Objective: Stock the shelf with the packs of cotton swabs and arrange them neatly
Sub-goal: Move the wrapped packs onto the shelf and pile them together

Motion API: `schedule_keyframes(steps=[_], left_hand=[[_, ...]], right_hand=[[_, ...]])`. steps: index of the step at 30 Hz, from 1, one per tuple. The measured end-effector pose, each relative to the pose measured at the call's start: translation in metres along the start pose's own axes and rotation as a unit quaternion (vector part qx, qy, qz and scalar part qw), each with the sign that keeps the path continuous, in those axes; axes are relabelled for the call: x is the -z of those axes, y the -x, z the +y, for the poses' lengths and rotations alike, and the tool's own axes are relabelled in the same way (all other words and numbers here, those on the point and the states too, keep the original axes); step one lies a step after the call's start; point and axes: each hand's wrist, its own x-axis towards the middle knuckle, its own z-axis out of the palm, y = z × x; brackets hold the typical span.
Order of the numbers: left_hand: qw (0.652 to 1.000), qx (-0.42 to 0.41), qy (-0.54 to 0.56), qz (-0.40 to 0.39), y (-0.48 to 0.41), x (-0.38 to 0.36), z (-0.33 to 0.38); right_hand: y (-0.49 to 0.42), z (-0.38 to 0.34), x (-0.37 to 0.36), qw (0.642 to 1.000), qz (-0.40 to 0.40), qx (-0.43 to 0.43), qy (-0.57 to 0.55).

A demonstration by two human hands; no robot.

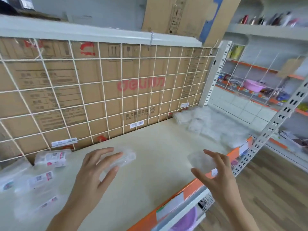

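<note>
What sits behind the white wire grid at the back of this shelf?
A brown cardboard carton with a red deli logo and printed handling symbols fills the space behind the wire grid. Whatever lies behind the carton is covered.

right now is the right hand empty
No, the right hand grips a clear pack of cotton swabs above the shelf.

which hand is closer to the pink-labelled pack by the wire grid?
Left. The left hand, holding a clear pack, is just right of the pink-labelled pack; the right hand, holding a second clear pack, is farther right, near the orange shelf edge.
</note>
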Motion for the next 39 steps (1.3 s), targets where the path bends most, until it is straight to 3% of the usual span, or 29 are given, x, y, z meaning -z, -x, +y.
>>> schedule_keyframes(steps=[8,18,24,29,39], left_hand=[[0.993,-0.049,0.093,-0.051,-0.041,-0.047,0.01],[0.978,-0.071,0.148,-0.126,-0.07,-0.134,0.013],[0.974,-0.063,0.157,-0.15,-0.096,-0.196,0.018],[0.954,-0.108,0.166,-0.226,-0.131,-0.248,0.018],[0.949,-0.192,0.137,-0.208,-0.186,-0.307,0.033]], right_hand=[[0.005,0.011,0.008,0.996,0.059,-0.049,0.041],[-0.017,0.036,0.0,0.992,0.076,-0.073,0.065],[-0.064,0.078,-0.005,0.993,0.065,-0.044,0.084],[-0.102,0.125,-0.014,0.978,0.094,0.027,0.184],[-0.126,0.159,-0.011,0.946,0.114,0.008,0.302]])
